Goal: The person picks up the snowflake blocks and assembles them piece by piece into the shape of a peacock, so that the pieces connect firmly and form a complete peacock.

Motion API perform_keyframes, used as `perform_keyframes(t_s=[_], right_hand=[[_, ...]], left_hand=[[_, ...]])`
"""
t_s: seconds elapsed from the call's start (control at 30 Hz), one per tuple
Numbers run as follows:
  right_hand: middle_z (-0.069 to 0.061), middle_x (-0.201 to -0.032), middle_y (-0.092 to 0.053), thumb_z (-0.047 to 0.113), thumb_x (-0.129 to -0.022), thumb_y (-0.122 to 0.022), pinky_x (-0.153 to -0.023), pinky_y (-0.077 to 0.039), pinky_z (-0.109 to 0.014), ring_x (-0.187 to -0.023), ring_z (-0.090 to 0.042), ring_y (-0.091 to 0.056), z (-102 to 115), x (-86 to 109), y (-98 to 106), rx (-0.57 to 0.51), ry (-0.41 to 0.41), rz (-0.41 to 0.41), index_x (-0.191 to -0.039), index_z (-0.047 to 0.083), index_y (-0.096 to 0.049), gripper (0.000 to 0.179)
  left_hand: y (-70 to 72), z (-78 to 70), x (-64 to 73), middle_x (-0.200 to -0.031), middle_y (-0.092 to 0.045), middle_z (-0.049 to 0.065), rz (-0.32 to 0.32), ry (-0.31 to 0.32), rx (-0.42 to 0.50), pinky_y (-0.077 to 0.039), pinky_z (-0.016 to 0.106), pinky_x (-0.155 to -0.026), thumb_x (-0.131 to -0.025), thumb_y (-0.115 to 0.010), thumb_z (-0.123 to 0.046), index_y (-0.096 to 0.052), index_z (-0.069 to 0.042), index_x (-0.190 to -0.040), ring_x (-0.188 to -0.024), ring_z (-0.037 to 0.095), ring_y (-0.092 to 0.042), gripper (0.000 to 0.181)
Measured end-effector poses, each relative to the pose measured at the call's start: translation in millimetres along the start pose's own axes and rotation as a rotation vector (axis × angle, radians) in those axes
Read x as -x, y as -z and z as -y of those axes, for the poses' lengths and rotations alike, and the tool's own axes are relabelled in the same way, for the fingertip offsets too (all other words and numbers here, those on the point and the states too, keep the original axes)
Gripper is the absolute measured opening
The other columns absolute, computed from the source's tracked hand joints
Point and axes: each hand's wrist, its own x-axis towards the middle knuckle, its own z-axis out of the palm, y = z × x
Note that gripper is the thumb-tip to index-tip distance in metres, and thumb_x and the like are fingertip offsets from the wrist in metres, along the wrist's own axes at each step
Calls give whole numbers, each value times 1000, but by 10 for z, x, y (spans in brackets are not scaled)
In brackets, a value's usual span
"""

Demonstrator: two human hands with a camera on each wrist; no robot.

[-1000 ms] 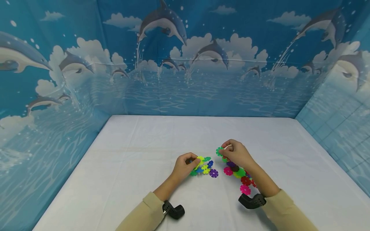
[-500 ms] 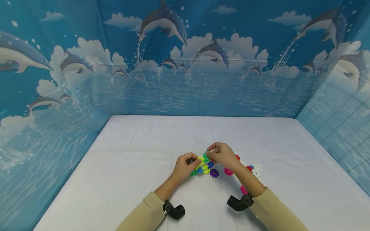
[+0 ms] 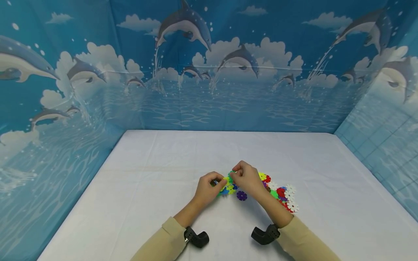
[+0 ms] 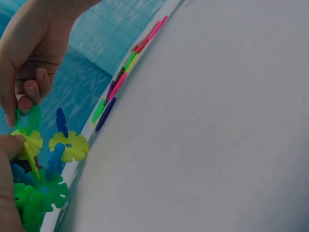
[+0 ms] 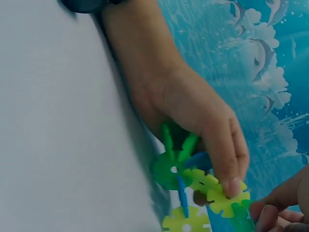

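Note:
My left hand pinches a yellow notched plastic disc. That disc belongs to a joined cluster of interlocking snowflake discs, with a green disc, blue ones and another yellow disc slotted together. From the right, my right hand pinches a green disc against the yellow disc's edge. Whether its slot is seated there cannot be told. In the left wrist view, the right hand's fingers come down from above onto the green piece. The left hand hides part of the cluster in the head view.
A loose purple disc lies on the white tablecloth below the hands. Right of the right forearm, several loose discs in red, white, green and yellow are spread out. A dolphin-print curtain stands behind and beside the table.
My right hand has moved left from the loose discs, bringing the green disc to the yellow disc. My left hand has stayed nearly still. The right forearm now covers the pink discs.

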Motion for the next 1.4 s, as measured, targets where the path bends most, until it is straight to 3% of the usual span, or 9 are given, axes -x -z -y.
perform_keyframes(t_s=[0.17,0.3,0.43,0.6,0.7,0.83,0.97,1.13,1.4], right_hand=[[1,-63,-56,4,-92,-62,-47,-42,-26,-48,-10,-46,2,61,-105,23,119,-70,-99,-3,-59,11],[2,-62,-55,2,-92,-62,-47,-42,-26,-47,-10,-47,12,69,-156,6,150,-95,-98,-3,-60,9],[1,-61,-56,2,-90,-63,-48,-43,-26,-48,-9,-48,23,53,-154,-11,132,-97,-97,-4,-61,10],[-2,-60,-58,4,-91,-62,-49,-44,-27,-51,-16,-54,12,23,-157,-82,30,-67,-99,-5,-60,12],[-5,-61,-60,4,-92,-62,-48,-44,-27,-54,-22,-59,1,24,-160,-129,-19,-62,-100,-5,-59,12],[-9,-63,-62,4,-92,-63,-48,-45,-26,-56,-24,-61,-24,24,-134,-157,-25,-54,-100,-5,-60,12],[-12,-65,-64,5,-92,-64,-48,-46,-24,-55,-24,-59,-52,16,-77,-207,-65,-25,-99,-5,-60,13],[-14,-67,-65,9,-94,-63,-50,-49,-26,-57,-30,-60,-60,6,2,-281,-129,18,-102,-5,-57,17],[-8,-66,-63,24,-98,-61,-50,-46,-27,-55,-19,-54,-163,-42,196,-271,-188,17,-104,-6,-59,31]], left_hand=[[26,-4,0,-81,-68,3,-41,-68,-62,-50,26,-65,-87,-72,-5,-70,-4,-82,-72,10,-58,5],[45,-23,4,-81,-68,2,-44,-74,-77,-51,29,-68,-86,-72,-5,-70,-5,-82,-74,13,-61,5],[59,-85,8,-80,-68,6,-47,-82,-68,-52,32,-66,-85,-72,-1,-70,-2,-81,-72,17,-61,5],[54,-158,13,-79,-67,13,-56,-78,-70,-52,37,-65,-84,-71,5,-68,5,-81,-71,26,-61,4],[17,-38,1,-79,-68,11,-61,-88,-56,-52,39,-66,-84,-73,3,-69,2,-81,-72,27,-62,5],[8,-10,-16,-79,-67,5,-56,-101,-52,-51,35,-63,-84,-74,0,-70,-3,-80,-71,18,-59,6],[-1,-11,-12,-81,-67,3,-19,-63,-50,-49,29,-66,-87,-72,-4,-70,-5,-82,-73,12,-57,5],[-1,-28,9,-91,-68,4,16,38,-10,-50,27,-71,-90,-71,-14,-71,-4,-94,-81,12,-59,10],[-4,-56,6,-93,-70,9,27,154,13,-48,27,-76,-91,-69,-10,-71,-1,-95,-82,12,-56,10]])
